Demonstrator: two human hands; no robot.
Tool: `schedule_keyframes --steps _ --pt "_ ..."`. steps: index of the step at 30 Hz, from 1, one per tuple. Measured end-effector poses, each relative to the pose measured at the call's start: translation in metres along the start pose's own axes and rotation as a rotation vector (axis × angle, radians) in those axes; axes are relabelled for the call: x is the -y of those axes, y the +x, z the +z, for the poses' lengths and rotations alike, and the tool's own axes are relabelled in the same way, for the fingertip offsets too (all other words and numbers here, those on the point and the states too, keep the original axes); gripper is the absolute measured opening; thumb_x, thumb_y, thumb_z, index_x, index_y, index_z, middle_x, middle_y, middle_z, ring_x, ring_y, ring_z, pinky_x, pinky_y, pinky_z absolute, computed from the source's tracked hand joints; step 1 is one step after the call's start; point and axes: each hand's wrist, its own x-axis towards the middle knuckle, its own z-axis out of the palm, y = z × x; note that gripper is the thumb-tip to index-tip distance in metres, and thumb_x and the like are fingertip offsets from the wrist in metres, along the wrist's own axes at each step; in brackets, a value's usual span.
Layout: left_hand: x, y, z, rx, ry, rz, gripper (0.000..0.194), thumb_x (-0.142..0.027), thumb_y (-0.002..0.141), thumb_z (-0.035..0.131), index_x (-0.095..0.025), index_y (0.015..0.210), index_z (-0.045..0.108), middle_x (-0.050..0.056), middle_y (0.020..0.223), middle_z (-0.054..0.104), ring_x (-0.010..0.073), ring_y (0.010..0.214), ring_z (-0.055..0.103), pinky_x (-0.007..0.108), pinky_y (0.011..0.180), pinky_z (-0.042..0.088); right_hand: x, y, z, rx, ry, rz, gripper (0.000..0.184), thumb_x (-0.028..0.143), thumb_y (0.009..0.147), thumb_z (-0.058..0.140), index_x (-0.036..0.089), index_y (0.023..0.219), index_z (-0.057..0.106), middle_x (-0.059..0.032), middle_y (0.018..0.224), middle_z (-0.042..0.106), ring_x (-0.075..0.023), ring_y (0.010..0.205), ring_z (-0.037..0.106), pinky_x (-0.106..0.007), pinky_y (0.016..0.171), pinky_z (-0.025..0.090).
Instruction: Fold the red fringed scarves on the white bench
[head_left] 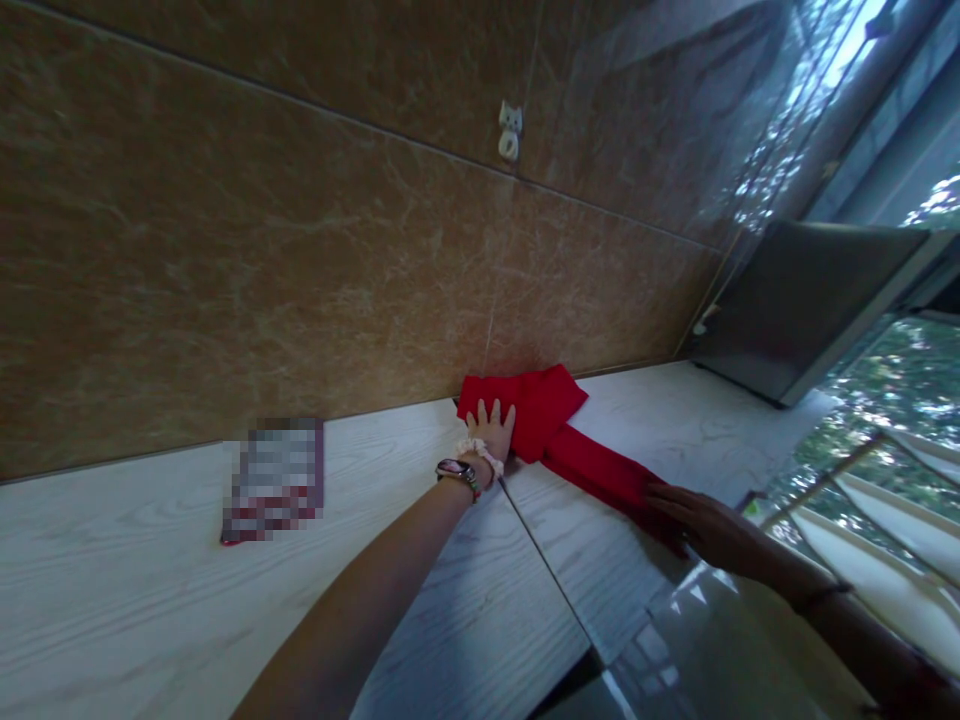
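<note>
A red cloth (536, 410) lies folded on the light wood-grain surface, against the foot of the tiled wall. One long, narrow strip of it runs toward the lower right. My left hand (491, 432) rests on the cloth's left part with its fingers spread; a scrunchie and a watch circle that wrist. On the far end of the strip lies my right hand (709, 527), fingers stretched out flat along the fabric. Its thumb side and the strip's tip are partly in shadow.
A flat pack (277, 475), blurred by pixels, lies on the wood-grain surface (97, 560) at left. A small white cat-shaped hook (510, 130) is fixed to the brown wall (300, 260). At right stand a dark grey panel (810, 300) and a metal rack (862, 490).
</note>
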Motion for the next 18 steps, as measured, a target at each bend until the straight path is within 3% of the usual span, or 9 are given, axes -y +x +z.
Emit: schedule_keyframes --steps 4,8,11,14,18 --pt "-0.001 -0.003 0.004 -0.127 -0.052 0.177 0.073 -0.009 0.075 0.049 -0.024 0.142 0.022 0.011 0.149 0.012 0.0328 0.135 0.008 0.053 0.105 0.019 -0.002 0.019 -0.039 0.034 0.221 0.057 0.041 0.012 0.076 0.043 0.021 0.111 0.062 -0.0105 0.121 0.058 -0.0195 0.106 0.058 -0.032 0.083 0.052" --pt "-0.001 -0.002 0.01 -0.083 -0.144 0.256 0.078 -0.013 0.068 0.059 -0.025 0.139 0.029 0.008 0.148 0.019 0.0323 0.134 0.015 0.049 0.106 0.021 -0.002 0.076 -0.063 -0.041 0.37 0.113 0.031 0.028 0.08 0.049 0.02 0.105 0.064 -0.0097 0.116 0.062 -0.0218 0.109 0.056 -0.037 0.093 0.045" --pt "0.003 -0.001 0.013 -0.114 -0.206 0.232 0.078 -0.019 0.067 0.06 -0.021 0.139 0.031 0.013 0.147 0.018 0.0315 0.133 0.02 0.046 0.107 0.021 -0.002 0.136 -0.054 -0.081 0.467 0.215 0.031 0.031 0.081 0.049 0.017 0.103 0.065 -0.0096 0.111 0.064 -0.0207 0.104 0.058 -0.036 0.094 0.043" --pt "0.009 -0.001 0.014 -0.135 -0.263 0.228 0.081 -0.028 0.068 0.06 -0.016 0.14 0.026 0.017 0.144 0.025 0.0276 0.132 0.026 0.044 0.108 0.019 -0.005 0.197 -0.031 -0.153 0.482 0.504 0.033 0.023 0.081 0.046 0.015 0.111 0.06 -0.0085 0.115 0.063 -0.0165 0.104 0.058 -0.03 0.093 0.042" --pt "0.013 -0.003 0.017 -0.114 -0.292 0.263 0.081 -0.033 0.065 0.061 -0.02 0.139 0.031 0.011 0.139 0.038 0.0302 0.132 0.025 0.049 0.107 0.017 -0.02 0.258 0.001 -0.199 0.425 0.658 0.038 0.02 0.081 0.048 0.01 0.117 0.056 -0.0132 0.118 0.06 -0.0188 0.109 0.055 -0.029 0.093 0.04"
